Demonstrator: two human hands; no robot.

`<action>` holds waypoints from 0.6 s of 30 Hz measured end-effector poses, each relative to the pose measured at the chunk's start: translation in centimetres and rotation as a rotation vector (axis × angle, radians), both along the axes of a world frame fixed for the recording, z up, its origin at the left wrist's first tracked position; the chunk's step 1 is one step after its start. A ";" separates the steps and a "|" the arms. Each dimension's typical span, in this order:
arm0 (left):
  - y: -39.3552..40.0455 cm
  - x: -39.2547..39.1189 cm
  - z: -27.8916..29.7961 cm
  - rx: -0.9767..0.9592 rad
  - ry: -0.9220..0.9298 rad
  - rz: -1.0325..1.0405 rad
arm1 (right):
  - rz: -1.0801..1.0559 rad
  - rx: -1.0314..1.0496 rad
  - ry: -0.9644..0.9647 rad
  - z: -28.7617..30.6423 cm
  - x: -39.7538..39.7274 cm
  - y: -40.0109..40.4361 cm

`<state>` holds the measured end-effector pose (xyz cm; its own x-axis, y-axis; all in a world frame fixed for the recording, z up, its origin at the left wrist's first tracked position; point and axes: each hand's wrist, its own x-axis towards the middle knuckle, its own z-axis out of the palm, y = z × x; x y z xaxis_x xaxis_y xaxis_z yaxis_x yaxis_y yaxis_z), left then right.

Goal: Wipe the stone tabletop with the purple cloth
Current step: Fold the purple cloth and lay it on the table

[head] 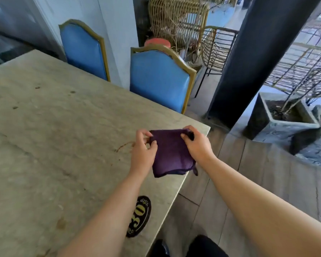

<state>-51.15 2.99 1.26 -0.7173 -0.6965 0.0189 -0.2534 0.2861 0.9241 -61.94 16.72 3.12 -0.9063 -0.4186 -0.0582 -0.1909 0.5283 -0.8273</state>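
A folded purple cloth (pixel 171 152) is held between both hands over the near right corner of the pale stone tabletop (pixel 54 127). My left hand (pixel 144 150) pinches the cloth's far left corner with thumb and fingers. My right hand (pixel 196 143) grips the far right corner, fingers curled over the fold. The cloth's lower edge hangs near the table's right edge, with a small tab sticking out. A brown ring-shaped stain (pixel 123 146) and several small dark spots mark the stone to the left of the hands.
A black oval plaque (pixel 139 216) reading 30 lies on the table near me. Two blue chairs (pixel 159 78) with gold frames stand at the far side. A dark pillar (pixel 258 58) and stone planters (pixel 278 117) stand on the wooden floor at right.
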 end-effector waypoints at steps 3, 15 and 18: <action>-0.2 -3.2 -1.4 -0.199 0.009 -0.066 | 0.000 0.030 0.009 -1.3 -3.4 -0.9; -2.5 -12.8 -5.2 -0.288 -0.317 0.062 | 0.384 0.388 0.202 -5.5 -14.7 -5.7; -4.1 -13.0 -5.5 -0.419 -0.515 0.214 | 0.538 0.547 0.519 -7.1 -12.4 -5.4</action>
<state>-64.15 -1.10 -4.29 -0.5546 -0.8320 0.0115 -0.7204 0.4870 0.4937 -74.32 11.34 -3.95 -0.5657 -0.8245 -0.0130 -0.8006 0.5529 -0.2309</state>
